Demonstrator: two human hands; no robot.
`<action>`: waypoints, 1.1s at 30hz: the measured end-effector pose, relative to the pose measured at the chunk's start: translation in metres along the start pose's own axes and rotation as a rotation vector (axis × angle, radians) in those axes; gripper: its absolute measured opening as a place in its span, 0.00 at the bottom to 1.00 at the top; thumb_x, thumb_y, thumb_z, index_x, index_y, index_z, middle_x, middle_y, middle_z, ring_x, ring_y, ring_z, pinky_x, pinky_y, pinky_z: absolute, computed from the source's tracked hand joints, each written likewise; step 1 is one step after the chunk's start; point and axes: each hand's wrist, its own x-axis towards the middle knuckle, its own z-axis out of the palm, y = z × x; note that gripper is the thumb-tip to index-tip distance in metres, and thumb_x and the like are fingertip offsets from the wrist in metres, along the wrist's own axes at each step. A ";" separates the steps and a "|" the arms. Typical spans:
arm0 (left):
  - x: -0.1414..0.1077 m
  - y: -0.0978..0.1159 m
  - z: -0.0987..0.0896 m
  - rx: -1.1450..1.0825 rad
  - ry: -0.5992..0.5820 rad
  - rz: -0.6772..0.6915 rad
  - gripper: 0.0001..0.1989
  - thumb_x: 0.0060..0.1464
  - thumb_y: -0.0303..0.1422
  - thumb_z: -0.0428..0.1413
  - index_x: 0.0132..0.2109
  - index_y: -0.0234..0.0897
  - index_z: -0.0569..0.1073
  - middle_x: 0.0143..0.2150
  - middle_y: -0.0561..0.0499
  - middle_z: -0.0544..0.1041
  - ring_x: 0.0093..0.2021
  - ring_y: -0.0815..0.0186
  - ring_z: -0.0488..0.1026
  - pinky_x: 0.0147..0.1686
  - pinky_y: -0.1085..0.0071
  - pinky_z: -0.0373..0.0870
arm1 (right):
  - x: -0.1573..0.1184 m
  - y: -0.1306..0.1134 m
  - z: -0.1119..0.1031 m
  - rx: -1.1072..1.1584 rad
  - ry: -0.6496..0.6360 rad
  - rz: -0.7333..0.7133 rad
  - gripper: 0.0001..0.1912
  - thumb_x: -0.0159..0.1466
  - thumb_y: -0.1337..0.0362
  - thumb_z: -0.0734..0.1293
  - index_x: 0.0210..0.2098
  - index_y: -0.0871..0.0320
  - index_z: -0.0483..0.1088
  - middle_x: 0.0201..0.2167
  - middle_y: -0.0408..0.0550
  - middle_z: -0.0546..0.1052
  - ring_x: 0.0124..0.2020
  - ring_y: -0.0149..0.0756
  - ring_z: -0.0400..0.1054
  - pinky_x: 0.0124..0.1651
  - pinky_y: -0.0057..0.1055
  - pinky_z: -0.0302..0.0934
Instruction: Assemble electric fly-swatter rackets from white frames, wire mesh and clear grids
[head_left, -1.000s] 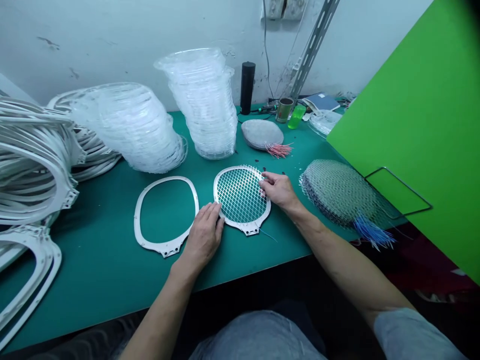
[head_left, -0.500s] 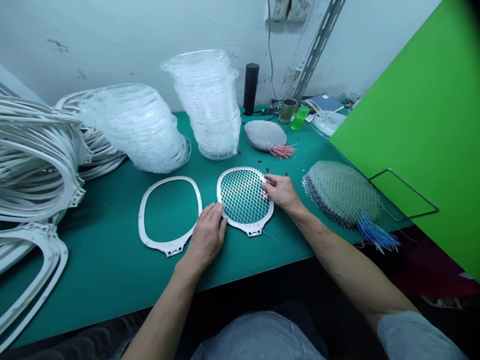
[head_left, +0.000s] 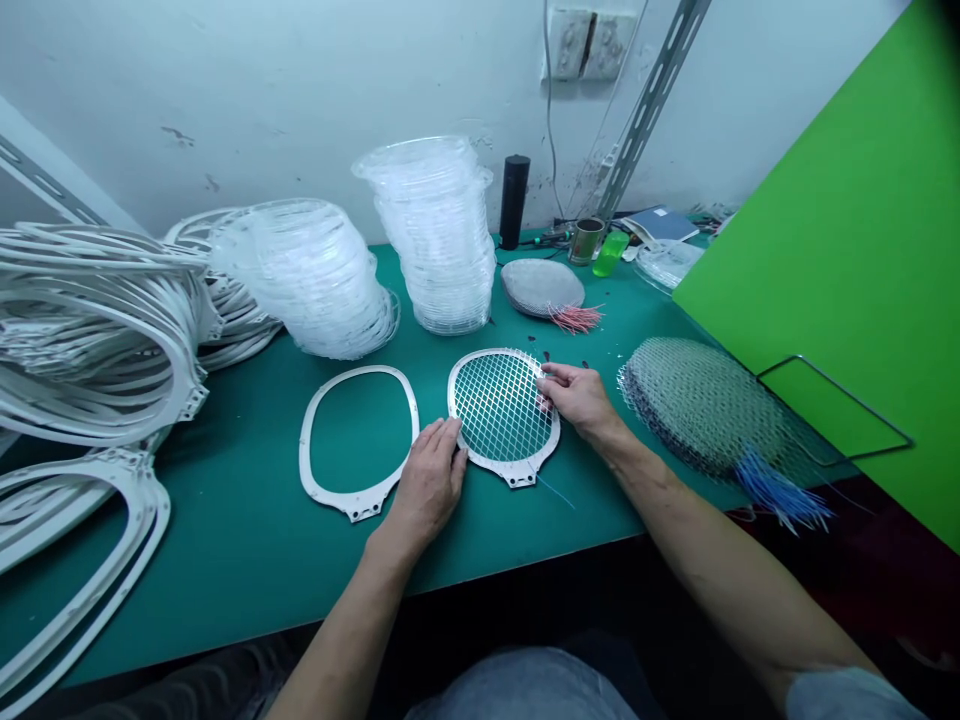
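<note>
Two white plastic racket-shaped frames lie flat on the green bench mat [head_left: 225,540]. The nearer right one, a meshed frame [head_left: 499,405], carries a white wire grid, and a thin blue wire [head_left: 556,491] trails from its neck. My left hand [head_left: 427,485] grips its lower left rim. My right hand [head_left: 577,398] pinches the grid's right edge at the rim. Just left of my left hand lies a bare frame [head_left: 304,450] with no mesh, untouched. Part of the meshed frame's rim is hidden under my fingers.
Stacks of clear plastic rings [head_left: 435,235] lean at the back, with a heap of white frames [head_left: 97,330] at left. A grey pad [head_left: 541,287] trails pink wires. A mesh stack [head_left: 701,405] trails blue wires. A green board [head_left: 825,270] stands at right.
The whole scene has shifted down and right in view as my head moved. Both hands stay on the meshed frame, which has not visibly moved on the mat.
</note>
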 end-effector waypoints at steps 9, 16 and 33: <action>0.000 -0.001 0.001 0.006 0.008 -0.002 0.22 0.70 0.35 0.47 0.67 0.32 0.66 0.65 0.36 0.73 0.67 0.49 0.68 0.64 0.46 0.69 | 0.002 0.008 0.003 -0.088 -0.016 -0.043 0.28 0.59 0.62 0.69 0.57 0.68 0.75 0.34 0.51 0.83 0.23 0.36 0.75 0.27 0.31 0.70; 0.000 -0.002 0.002 0.041 0.009 0.021 0.20 0.71 0.35 0.47 0.63 0.35 0.72 0.65 0.39 0.73 0.67 0.49 0.68 0.65 0.46 0.68 | 0.005 0.003 0.003 -0.254 -0.020 -0.047 0.25 0.60 0.65 0.69 0.56 0.67 0.76 0.34 0.50 0.84 0.24 0.36 0.76 0.28 0.29 0.70; 0.006 0.005 0.003 0.125 0.007 0.066 0.20 0.71 0.38 0.46 0.58 0.35 0.76 0.63 0.36 0.73 0.65 0.45 0.68 0.63 0.43 0.69 | 0.000 -0.014 0.000 -0.856 0.065 -0.247 0.18 0.65 0.57 0.72 0.52 0.55 0.80 0.51 0.55 0.80 0.51 0.47 0.74 0.54 0.36 0.65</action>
